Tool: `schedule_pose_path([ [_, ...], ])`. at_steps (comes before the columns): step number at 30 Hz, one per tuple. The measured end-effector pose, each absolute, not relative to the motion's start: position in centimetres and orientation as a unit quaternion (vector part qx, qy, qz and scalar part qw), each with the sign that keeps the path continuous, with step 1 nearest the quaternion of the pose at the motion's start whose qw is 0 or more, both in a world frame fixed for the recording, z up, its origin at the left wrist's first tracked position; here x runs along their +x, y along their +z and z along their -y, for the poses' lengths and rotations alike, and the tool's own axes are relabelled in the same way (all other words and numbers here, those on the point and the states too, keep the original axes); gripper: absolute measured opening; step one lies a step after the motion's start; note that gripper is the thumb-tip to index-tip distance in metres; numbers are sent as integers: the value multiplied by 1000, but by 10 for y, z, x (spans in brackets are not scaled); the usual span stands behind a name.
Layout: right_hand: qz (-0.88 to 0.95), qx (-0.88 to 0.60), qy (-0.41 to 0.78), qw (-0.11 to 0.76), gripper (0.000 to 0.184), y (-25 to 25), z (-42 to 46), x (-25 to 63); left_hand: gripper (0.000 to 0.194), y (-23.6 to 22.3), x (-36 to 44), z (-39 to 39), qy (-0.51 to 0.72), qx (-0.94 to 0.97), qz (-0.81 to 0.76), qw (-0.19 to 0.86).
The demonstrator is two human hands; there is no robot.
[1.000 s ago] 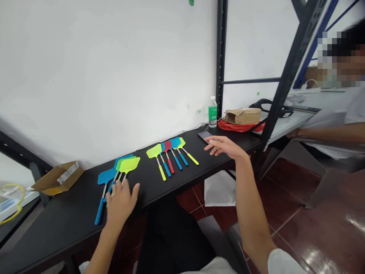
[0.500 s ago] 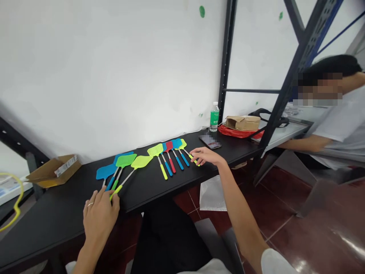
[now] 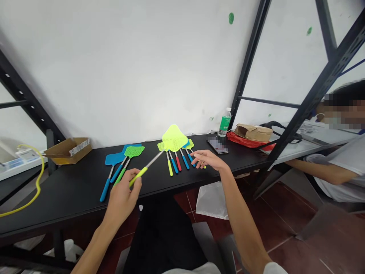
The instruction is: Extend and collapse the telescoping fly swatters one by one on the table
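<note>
- Yellow-green fly swatter (image 3: 172, 138) raised above the desk (image 3: 71, 186), its yellow handle gripped in the left hand (image 3: 122, 201)
- Right hand (image 3: 208, 160) open, fingers spread, just beside the fanned handles of other swatters (image 3: 178, 163)
- Cardboard box (image 3: 68, 151) and water bottle (image 3: 225, 122) labelled, writing unreadable
- Brown paper bag (image 3: 253, 133) resting on red plastic bag (image 3: 245, 141)

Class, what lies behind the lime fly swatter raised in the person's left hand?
Behind the lime fly swatter's head, other swatters lie on the table; edges of lime and blue heads show. The head of the red-handled swatter is covered.
</note>
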State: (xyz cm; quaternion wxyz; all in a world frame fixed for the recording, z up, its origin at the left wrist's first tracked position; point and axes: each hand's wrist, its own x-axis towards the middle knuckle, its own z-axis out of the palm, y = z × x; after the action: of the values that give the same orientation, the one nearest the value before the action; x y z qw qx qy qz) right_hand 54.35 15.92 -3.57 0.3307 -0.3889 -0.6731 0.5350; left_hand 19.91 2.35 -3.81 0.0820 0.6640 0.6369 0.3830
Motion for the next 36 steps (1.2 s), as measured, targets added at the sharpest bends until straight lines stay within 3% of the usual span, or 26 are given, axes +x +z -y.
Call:
schedule_pose_path([
  [4,677,-245,612,326,58,-38,-153,509,29,-36,227,-11,391,702,-574,156],
  [7,642,-185,633,391,53,-42,-147,477,28,-35,238,-6,372,724,-552,182],
  [10,603,-192,620,464,49,-44,-140,452,29,-35,239,-5,358,732,-553,172],
  [20,707,-192,509,452,43,-38,-119,436,30,-36,242,-2,354,735,-562,139],
  [23,703,-187,497,473,43,-39,-117,433,32,-32,245,3,374,726,-539,206],
  [31,653,-158,537,510,43,-40,-115,426,41,-30,249,2,421,585,-422,551],
  [36,631,-194,548,514,44,-35,-112,422,42,-31,246,-2,419,573,-427,560],
])
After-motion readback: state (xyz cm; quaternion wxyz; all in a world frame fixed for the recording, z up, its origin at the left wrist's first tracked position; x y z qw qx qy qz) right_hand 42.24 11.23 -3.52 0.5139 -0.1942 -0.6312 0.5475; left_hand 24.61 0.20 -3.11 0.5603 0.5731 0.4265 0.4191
